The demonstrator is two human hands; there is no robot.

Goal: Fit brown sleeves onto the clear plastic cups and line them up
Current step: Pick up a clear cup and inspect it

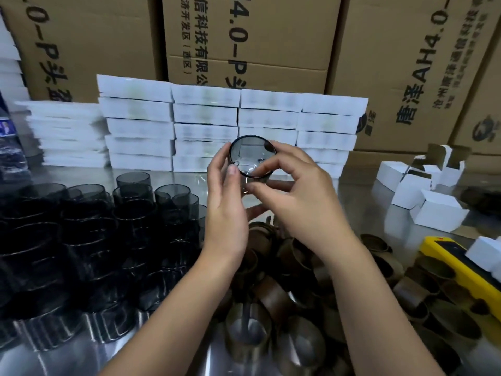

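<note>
**Both hands holding one cup above the sleeve pile**

Left hand (227, 210) and right hand (303, 204) are meeting around a single clear plastic cup (252, 150), raised above the metal table (54, 359). The cup is lying tilted, its dark-rimmed mouth facing the camera. The left hand is gripping its left side, thumb on the rim and fingers curling behind. The right hand is pinching the lower wall from the right between thumb and bent forefinger. Whether a sleeve is on this cup is unclear.

Directly below the wrists, loose brown sleeves (273, 297) are lying in a heap. To the left, dark smoky cups (89, 229) are standing in close rows. Behind the held cup, flat white boxes (206, 123) are sitting stacked against cardboard cartons (244, 36). Small white folded boxes (423, 196) and a yellow device (461, 270) are lying at the right.
</note>
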